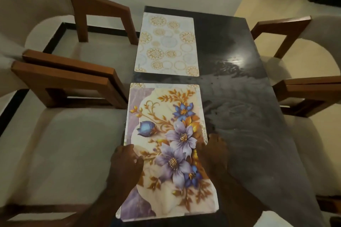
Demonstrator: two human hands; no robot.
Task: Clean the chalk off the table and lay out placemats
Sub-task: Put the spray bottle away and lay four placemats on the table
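A dark glossy table [245, 97] runs away from me, smeared with pale chalk streaks on its right half. A placemat with gold circle patterns [167, 44] lies flat at the far left of the table. Nearer to me is a floral placemat [166, 129] with purple and blue flowers; edges of another mat peek out from under it. My left hand [125, 164] grips the floral placemat's left edge, thumb on top. My right hand [212, 153] holds its right edge, fingers over the side.
Wooden armchairs with pale cushions stand on both sides: two on the left [60, 134] [96, 24], two on the right [311, 94] [287, 33]. A white wall is behind the table's far end.
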